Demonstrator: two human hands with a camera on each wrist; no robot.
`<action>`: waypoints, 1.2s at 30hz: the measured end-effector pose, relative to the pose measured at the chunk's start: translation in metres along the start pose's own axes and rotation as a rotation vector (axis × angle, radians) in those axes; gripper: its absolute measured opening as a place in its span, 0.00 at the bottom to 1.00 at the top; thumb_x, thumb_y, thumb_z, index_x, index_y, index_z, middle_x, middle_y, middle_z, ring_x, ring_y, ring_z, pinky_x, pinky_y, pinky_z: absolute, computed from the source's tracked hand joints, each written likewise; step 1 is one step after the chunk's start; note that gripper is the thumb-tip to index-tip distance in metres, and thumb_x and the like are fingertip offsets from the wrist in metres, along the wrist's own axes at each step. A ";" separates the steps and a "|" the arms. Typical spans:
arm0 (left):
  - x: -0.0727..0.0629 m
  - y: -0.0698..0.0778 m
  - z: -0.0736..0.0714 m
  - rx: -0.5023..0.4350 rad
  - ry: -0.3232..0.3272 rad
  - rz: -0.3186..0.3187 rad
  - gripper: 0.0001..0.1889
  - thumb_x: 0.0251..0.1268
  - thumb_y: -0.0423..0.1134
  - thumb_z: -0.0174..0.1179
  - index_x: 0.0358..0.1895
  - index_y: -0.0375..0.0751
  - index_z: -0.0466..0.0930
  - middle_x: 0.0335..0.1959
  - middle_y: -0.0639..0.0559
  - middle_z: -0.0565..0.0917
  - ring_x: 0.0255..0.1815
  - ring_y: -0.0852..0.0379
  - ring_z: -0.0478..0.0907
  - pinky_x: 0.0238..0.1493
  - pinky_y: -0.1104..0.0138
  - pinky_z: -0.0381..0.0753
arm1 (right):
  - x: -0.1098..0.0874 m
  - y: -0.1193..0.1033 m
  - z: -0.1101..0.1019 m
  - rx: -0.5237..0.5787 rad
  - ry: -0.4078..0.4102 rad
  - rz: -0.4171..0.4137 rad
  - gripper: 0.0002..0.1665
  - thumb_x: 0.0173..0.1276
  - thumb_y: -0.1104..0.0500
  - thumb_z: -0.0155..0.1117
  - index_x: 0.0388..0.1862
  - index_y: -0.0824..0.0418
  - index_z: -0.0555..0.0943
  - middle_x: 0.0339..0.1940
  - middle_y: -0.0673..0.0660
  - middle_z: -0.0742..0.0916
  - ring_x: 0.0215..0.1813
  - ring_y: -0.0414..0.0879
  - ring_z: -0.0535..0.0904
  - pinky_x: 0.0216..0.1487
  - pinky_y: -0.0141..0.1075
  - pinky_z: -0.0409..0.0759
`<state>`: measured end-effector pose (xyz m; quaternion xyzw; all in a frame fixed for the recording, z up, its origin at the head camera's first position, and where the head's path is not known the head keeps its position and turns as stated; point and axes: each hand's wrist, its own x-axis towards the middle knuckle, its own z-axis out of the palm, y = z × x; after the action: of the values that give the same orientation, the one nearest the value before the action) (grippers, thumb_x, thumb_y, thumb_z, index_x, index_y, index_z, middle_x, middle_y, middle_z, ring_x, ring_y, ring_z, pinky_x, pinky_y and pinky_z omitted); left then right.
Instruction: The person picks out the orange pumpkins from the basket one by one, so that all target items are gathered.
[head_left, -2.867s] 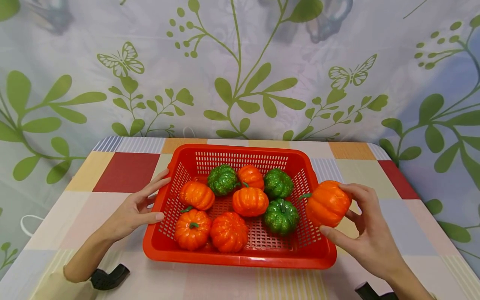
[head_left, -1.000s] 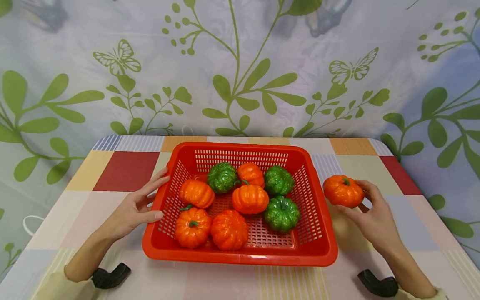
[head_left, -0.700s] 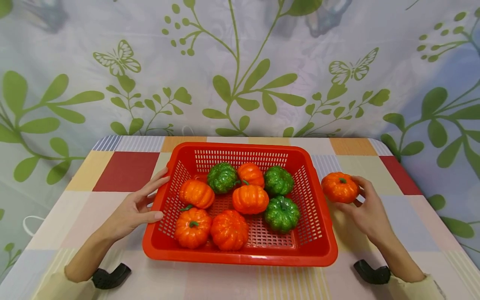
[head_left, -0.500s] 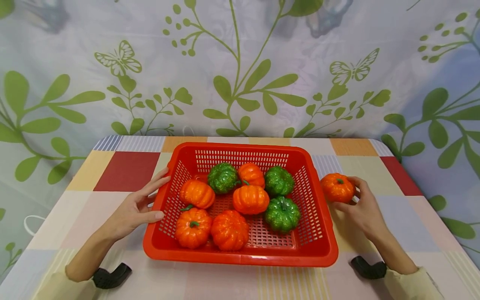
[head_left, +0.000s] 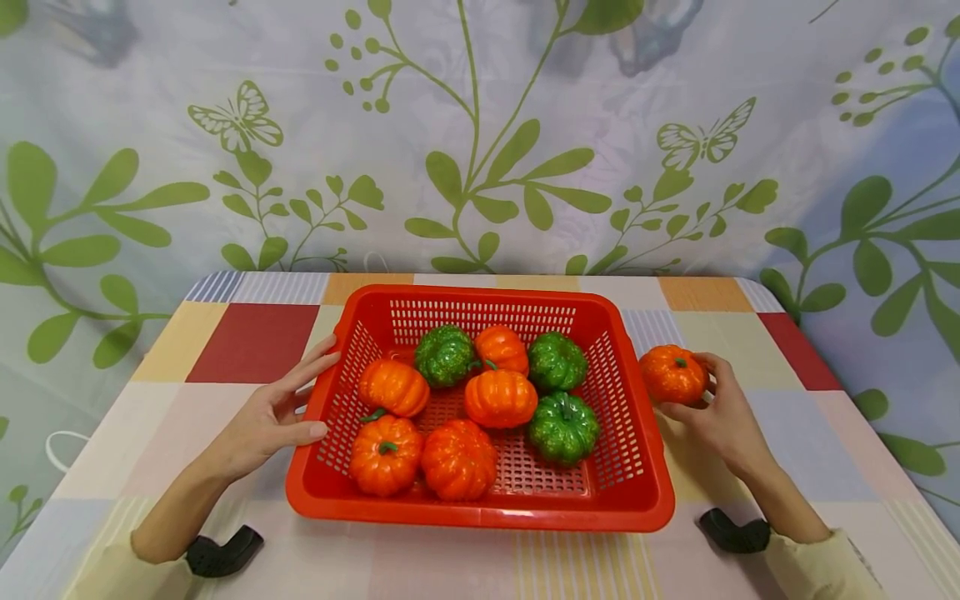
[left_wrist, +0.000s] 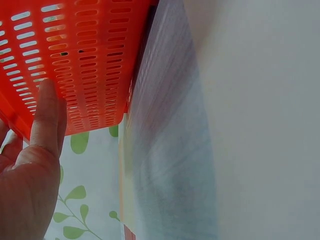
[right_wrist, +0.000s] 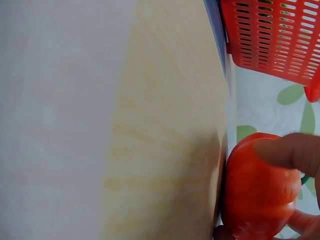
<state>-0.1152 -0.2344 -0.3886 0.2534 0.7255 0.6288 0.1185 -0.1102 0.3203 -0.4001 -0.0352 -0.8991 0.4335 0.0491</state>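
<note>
My right hand (head_left: pixel 723 417) grips an orange toy pumpkin (head_left: pixel 672 374) just right of the red plastic basket (head_left: pixel 480 518). The pumpkin's green stem points up. In the right wrist view, thumb and fingers hold the same pumpkin (right_wrist: pixel 257 190) from its sides, its base at the tablecloth. On the basket's left side, my left hand (head_left: pixel 262 429) rests with fingers extended against the rim and wall. The left wrist view shows fingers (left_wrist: pixel 46 117) touching the slotted wall. Inside the basket lie several orange pumpkins (head_left: pixel 459 460) and three green ones (head_left: pixel 564 429).
A patchwork-patterned cloth (head_left: pixel 251 342) covers the table. Behind it hangs a pale curtain (head_left: pixel 517 150) printed with green leaves and butterflies. Black wrist mounts (head_left: pixel 223 552) sit on both forearms.
My right hand has turned the orange pumpkin from stem pointing left to stem up and lowered it beside the basket, lately shifting it slightly left. The left hand and basket have stayed nearly still.
</note>
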 end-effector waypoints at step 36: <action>0.000 0.000 0.000 -0.002 -0.003 0.006 0.39 0.62 0.23 0.57 0.78 0.41 0.55 0.81 0.51 0.44 0.67 0.55 0.63 0.45 0.57 0.85 | 0.002 0.006 -0.001 0.050 0.007 -0.030 0.48 0.66 0.62 0.69 0.77 0.65 0.54 0.74 0.69 0.64 0.69 0.71 0.61 0.66 0.44 0.70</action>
<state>-0.1150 -0.2343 -0.3886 0.2565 0.7238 0.6296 0.1180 -0.1115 0.3246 -0.4044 -0.0220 -0.8883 0.4548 0.0594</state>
